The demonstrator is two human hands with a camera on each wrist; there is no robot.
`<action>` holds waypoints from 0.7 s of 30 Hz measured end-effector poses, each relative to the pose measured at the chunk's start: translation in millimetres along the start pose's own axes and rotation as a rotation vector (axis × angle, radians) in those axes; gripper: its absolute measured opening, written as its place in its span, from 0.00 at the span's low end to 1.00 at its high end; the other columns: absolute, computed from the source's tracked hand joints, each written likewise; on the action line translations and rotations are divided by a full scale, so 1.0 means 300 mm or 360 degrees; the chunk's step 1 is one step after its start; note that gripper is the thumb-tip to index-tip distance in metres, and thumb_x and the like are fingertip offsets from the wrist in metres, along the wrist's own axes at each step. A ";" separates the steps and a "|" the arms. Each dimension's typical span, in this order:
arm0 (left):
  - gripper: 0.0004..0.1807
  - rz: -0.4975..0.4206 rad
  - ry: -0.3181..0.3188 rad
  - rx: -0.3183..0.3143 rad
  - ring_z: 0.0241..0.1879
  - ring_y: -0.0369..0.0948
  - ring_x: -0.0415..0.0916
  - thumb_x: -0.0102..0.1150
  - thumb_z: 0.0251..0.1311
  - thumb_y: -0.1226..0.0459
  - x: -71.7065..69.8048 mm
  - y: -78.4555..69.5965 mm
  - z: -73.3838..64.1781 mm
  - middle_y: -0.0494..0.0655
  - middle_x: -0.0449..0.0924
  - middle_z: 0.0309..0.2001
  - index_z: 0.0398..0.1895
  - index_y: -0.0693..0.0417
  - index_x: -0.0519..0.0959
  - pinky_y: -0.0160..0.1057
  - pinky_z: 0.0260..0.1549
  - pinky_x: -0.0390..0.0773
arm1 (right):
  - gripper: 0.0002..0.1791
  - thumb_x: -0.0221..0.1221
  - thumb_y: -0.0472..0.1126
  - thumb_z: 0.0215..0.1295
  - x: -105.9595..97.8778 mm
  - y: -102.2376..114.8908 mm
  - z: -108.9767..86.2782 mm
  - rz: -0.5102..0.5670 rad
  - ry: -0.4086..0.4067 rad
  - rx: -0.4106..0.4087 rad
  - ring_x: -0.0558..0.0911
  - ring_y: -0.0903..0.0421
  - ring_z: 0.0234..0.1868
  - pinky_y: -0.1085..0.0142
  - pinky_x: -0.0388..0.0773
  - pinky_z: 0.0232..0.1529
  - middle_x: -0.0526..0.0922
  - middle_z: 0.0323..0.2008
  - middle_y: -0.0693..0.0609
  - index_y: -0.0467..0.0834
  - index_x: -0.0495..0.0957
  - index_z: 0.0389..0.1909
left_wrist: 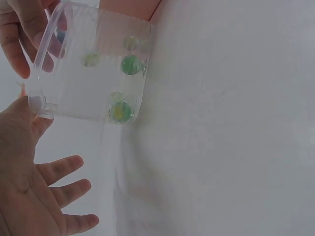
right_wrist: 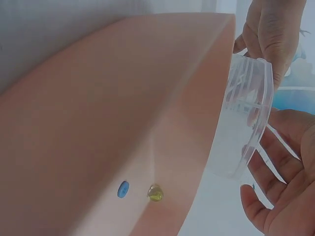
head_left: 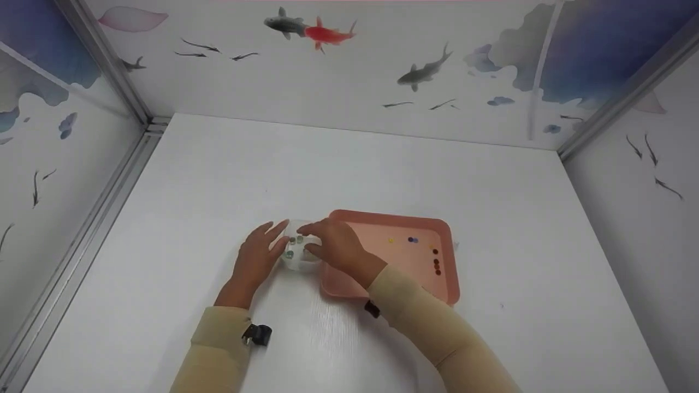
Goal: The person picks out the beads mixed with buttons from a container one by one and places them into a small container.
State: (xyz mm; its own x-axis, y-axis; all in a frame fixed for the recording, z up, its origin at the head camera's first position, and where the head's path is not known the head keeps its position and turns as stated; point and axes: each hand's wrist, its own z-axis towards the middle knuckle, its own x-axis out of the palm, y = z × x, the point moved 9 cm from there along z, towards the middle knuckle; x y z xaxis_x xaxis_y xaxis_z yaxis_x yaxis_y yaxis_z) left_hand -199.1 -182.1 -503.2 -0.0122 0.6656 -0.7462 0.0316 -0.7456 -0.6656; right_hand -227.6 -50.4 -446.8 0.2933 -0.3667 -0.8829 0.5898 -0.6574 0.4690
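Note:
A clear plastic container (head_left: 299,266) stands against the left side of a pink tray (head_left: 393,216). Green glass marbles (left_wrist: 130,65) lie at its bottom, seen through the wall in the left wrist view. My left hand (head_left: 256,256) is at the container's left side, thumb at the rim and the other fingers spread straight. From the right, my right hand (head_left: 341,245) reaches over the tray's edge to the container mouth, its thumb and fingers apart. A dark bluish round thing (left_wrist: 60,35) shows beside the right fingers through the container wall.
Inside the tray lie a yellow marble (right_wrist: 155,192), a blue button (right_wrist: 123,189) and several dark reddish buttons (head_left: 436,262) along the right side. The white table (head_left: 519,229) is bounded by panels printed with fish (head_left: 327,34) at the back and sides.

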 end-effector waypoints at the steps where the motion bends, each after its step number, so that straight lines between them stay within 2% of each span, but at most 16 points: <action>1: 0.26 0.0007 -0.0001 0.0004 0.69 0.60 0.57 0.47 0.72 0.52 0.000 -0.001 0.001 0.62 0.62 0.69 0.71 0.47 0.66 0.62 0.65 0.57 | 0.21 0.66 0.39 0.61 -0.001 -0.001 0.000 -0.0007 -0.0008 -0.0004 0.80 0.56 0.56 0.62 0.76 0.57 0.84 0.51 0.54 0.50 0.80 0.56; 10: 0.26 0.0031 0.0008 0.0012 0.69 0.60 0.57 0.47 0.73 0.53 0.005 0.000 0.003 0.63 0.62 0.69 0.71 0.47 0.65 0.63 0.65 0.58 | 0.25 0.66 0.43 0.61 -0.004 -0.010 -0.005 -0.0052 -0.0041 -0.0035 0.74 0.56 0.63 0.59 0.69 0.64 0.79 0.59 0.55 0.51 0.77 0.61; 17: 0.26 0.0037 0.0015 -0.0010 0.69 0.60 0.57 0.47 0.72 0.52 0.002 -0.003 -0.001 0.63 0.62 0.69 0.71 0.47 0.65 0.63 0.65 0.58 | 0.30 0.67 0.47 0.61 -0.015 -0.005 -0.019 -0.0213 -0.0012 -0.0067 0.63 0.52 0.71 0.51 0.62 0.69 0.69 0.68 0.54 0.52 0.73 0.65; 21: 0.26 0.0036 0.0008 -0.0011 0.69 0.60 0.58 0.47 0.72 0.53 0.000 -0.005 -0.001 0.62 0.63 0.68 0.71 0.47 0.66 0.63 0.65 0.58 | 0.35 0.68 0.49 0.58 -0.023 -0.008 -0.026 -0.0225 -0.0027 -0.0107 0.57 0.50 0.74 0.49 0.58 0.70 0.64 0.71 0.51 0.52 0.70 0.67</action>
State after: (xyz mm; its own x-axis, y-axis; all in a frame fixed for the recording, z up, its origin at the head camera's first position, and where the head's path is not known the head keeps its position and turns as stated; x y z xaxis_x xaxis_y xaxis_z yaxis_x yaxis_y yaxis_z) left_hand -198.8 -181.0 -502.1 -0.0063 0.6488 -0.7609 0.0388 -0.7602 -0.6485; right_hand -225.0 -41.3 -442.1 0.1914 -0.2847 -0.9393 0.6736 -0.6580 0.3367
